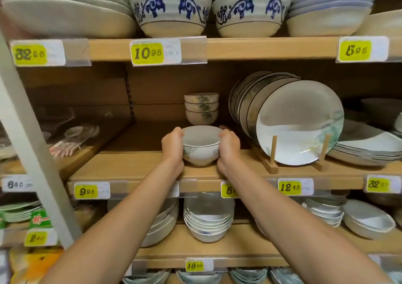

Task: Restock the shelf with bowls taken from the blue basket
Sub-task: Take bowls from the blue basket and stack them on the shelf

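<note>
Head view: wooden shelf (134, 166) fills the frame, several boards one above another, with a white upright post (32, 144) slanting down the left side. Top board, upper left: stack of big plain white bowls (65, 12). Beside them, top centre: two stacks of blue-patterned bowls (169, 9). Top right: stack of pale shallow bowls (330, 12).

Middle board, right of centre: row of round plates (298, 127) standing on edge and leaning back in a wooden rack (273, 151), the front plate white with a faint green wash. More plates lie flat at the far right. Lower board, centre: stack of white bowls (208, 220) under the arms.

Middle board, centre, towards the back: stack of three small bowls (201, 108), dark rims, faded green motif.

Just in front of that stack: white bowl (201, 144), upright, thin dark rim, grey-green mark on its side. Its foot sits at the front part of the middle board; can't tell if it touches the wood.

Left hand (174, 144) grips the bowl's left side, fingers curled round the wall. Right hand (228, 146) grips the right side the same way. Both forearms reach up from the bottom corners of the frame.

Yellow price tags on the board edges: "10 98" (148, 53) upper centre, "9 98" (87, 191) lower left.
</note>
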A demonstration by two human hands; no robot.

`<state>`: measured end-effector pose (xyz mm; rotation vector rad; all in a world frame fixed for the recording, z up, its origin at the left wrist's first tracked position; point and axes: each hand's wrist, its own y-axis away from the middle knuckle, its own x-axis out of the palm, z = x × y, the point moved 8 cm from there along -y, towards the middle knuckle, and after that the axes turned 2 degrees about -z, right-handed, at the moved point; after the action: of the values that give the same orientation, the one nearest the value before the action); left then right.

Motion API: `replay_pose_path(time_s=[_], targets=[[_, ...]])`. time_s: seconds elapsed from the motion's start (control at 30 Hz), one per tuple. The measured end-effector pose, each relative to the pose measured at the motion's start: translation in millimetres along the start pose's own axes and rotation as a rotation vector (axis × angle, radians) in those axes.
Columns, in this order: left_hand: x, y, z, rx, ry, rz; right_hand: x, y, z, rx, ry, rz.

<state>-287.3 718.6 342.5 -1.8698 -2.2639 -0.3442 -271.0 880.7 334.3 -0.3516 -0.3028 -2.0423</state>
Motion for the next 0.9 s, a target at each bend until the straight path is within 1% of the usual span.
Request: replay_pose_path(time_s=[0.2,0.4,0.5,0.6,0.67,0.73,0.83,0.9], targets=[[0,-5,4,-0.001,-0.055,-0.013,-2,-5,-7,0.058,0.008,0.030],[-5,-6,6,0.075,-0.110,0.024,-4,-7,-5,0.187,-0.024,0.066],[-4,-13,-6,0.009,-0.096,0.016,-10,-3,0,0.123,0.005,0.026],[2,-20,-9,-0.123,-0.001,0.102,-9,8,0,0.007,0.069,-0.001],[5,-18,-3,-0.163,0.035,0.141,-3,11,-4,-0.050,0.143,0.009],[4,-15,3,-0.140,0.059,0.134,1,9,-4,-0.053,0.165,-0.003],[-1,-11,6,-0.080,0.042,0.118,0,0,-1,0.022,0.113,-0.001],[-2,-10,6,-0.057,0.025,0.133,-6,-4,0,0.032,0.078,-0.016]])
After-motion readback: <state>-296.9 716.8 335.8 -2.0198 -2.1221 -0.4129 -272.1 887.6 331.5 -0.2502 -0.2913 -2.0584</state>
